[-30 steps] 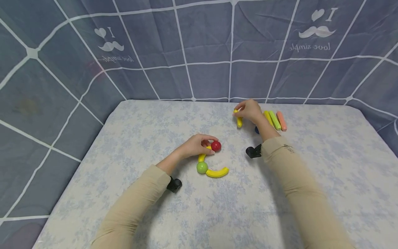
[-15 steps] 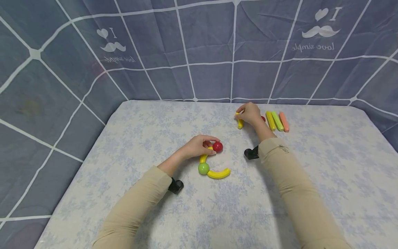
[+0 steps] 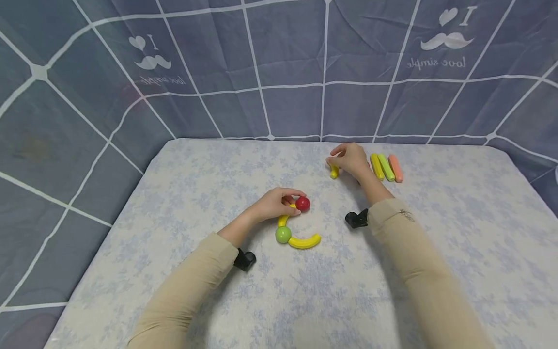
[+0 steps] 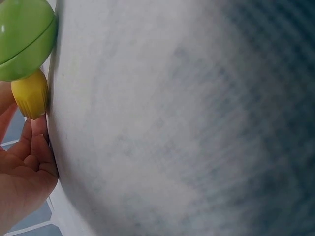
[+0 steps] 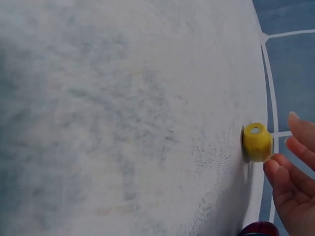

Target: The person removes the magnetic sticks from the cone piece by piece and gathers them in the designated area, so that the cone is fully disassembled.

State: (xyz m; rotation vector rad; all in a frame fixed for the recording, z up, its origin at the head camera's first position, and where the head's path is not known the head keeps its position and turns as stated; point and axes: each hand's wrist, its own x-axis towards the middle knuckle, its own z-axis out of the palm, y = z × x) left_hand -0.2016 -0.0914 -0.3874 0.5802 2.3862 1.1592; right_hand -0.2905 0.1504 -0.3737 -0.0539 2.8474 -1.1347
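Note:
In the head view my left hand (image 3: 274, 203) holds a small red ball (image 3: 302, 203) between thumb and forefinger. It stays close over a yellow toy banana (image 3: 283, 221). Next to that banana sits a green ball (image 3: 283, 235), with a second toy banana (image 3: 305, 241) curving to its right. My right hand (image 3: 350, 159) hovers at a third toy banana (image 3: 333, 171) farther back and partly covers it. The right wrist view shows this banana's end (image 5: 257, 142) against the cloth. Fingertips (image 5: 270, 165) reach its edge, while the upper fingers (image 5: 294, 120) stand apart from it.
Yellow (image 3: 377, 167), light green (image 3: 386, 167) and orange (image 3: 395, 168) sticks lie side by side at the back right. A red round thing (image 5: 260, 228) shows near the right hand, mostly hidden behind the arm in the head view. A grid-patterned curtain (image 3: 296, 111) borders the table's back.
My right hand has come slightly nearer, and it now covers more of the toy banana, whose far end showed between thumb and forefinger before. My left hand and the pieces around it look unmoved.

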